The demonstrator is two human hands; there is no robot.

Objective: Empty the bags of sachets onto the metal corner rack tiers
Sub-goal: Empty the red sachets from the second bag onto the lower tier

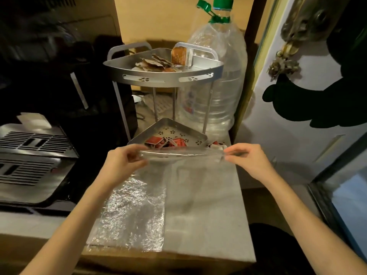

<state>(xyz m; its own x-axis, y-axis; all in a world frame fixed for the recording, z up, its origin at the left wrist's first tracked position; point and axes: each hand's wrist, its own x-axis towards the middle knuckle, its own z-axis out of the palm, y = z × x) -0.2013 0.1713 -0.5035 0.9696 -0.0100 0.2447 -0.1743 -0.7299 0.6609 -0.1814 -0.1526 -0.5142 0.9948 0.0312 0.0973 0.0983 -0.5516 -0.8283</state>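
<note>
A two-tier metal corner rack point(162, 73) stands on a box top. Its upper tier holds brown sachets point(156, 64) and one upright orange packet point(179, 55). Red sachets point(164, 142) lie in the lower tier point(190, 135). In front of the lower tier a clear plastic bag point(182, 154) is stretched flat between my hands. My left hand point(124, 160) pinches its left end and my right hand point(246, 155) pinches its right end. The bag looks empty.
A second crinkled clear bag point(129, 213) lies flat on the cardboard box top point(208, 215). A large clear water bottle with a green cap point(218, 76) stands behind the rack on the right. A metal grille appliance point(29, 155) sits left. A door point(297, 96) is right.
</note>
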